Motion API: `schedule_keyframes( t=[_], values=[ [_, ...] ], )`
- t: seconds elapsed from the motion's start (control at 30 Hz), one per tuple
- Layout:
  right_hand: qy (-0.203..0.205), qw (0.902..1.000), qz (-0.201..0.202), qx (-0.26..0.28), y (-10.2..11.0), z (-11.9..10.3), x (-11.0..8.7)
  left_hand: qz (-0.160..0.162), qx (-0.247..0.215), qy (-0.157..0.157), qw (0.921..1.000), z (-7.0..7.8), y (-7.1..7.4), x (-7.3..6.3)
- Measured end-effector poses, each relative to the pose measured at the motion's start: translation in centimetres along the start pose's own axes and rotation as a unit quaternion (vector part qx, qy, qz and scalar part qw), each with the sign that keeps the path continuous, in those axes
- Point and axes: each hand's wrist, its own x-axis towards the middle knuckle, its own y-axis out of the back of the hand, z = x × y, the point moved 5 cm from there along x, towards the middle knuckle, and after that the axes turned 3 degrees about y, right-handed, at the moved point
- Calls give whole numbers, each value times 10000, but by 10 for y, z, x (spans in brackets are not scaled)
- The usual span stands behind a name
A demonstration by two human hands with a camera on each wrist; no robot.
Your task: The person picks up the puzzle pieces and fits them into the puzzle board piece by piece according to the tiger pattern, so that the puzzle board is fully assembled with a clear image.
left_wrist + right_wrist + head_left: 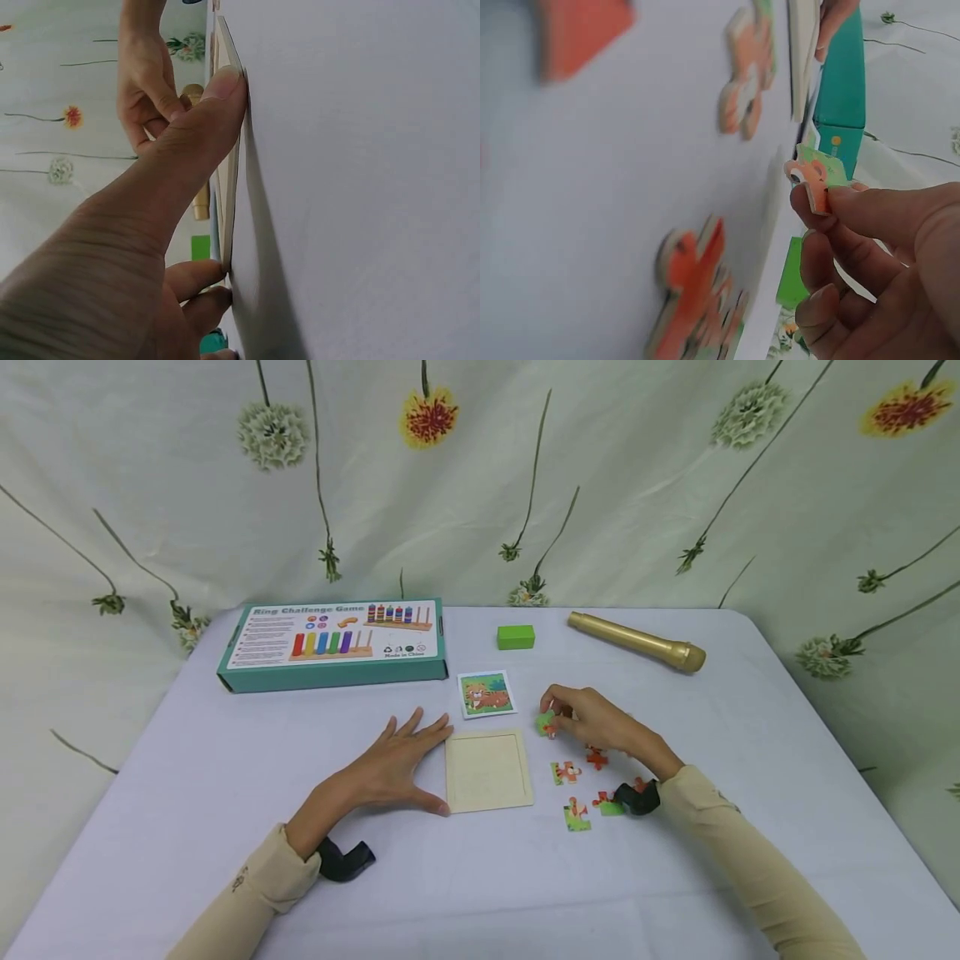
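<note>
Between thumb and fingertips my right hand [596,718] pinches a green and orange jigsaw puzzle piece [817,176], raised off the cloth in the right wrist view. A square wooden puzzle board [489,770] with a raised rim lies flat at the middle. My left hand [396,768] is spread along its left side, the thumb touching the near corner and fingertips at the far corner. Several loose puzzle pieces [566,772] lie right of the board, some partly hidden under my right wrist. Just behind the board is a picture card [486,694] with an orange animal.
A teal Ring Challenge Game box [333,646] lies at the back left. Beside it are a green block [515,637] and a gold microphone-shaped tube [637,642]. Black wrist-worn devices [347,862] sit at both cuffs. A flowered curtain [480,485] hangs behind the white-covered table [450,902].
</note>
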Motion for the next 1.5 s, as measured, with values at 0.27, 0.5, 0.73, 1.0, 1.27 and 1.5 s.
schedule_keyframes(
  t=[0.27,0.5,0.73,1.0,1.27,1.5],
  values=[
    [132,9980,86,618,-3,-12,9,-26,5,31,10000,2,0,0],
    [177,9931,-18,1158,-13,-18,17,-52,27,92,9999,3,0,-1],
    [364,9886,-202,1446,-24,-28,25,-55,-1,121,9999,1,-1,-2],
    [461,9862,-348,1554,-36,-36,32,-41,8,96,9999,0,-3,0],
    [421,9875,-392,1471,-42,-40,41,-95,44,103,9999,1,-2,0],
    [351,9904,-323,1300,-45,-44,48,-126,86,94,9998,2,1,0]
  ],
)
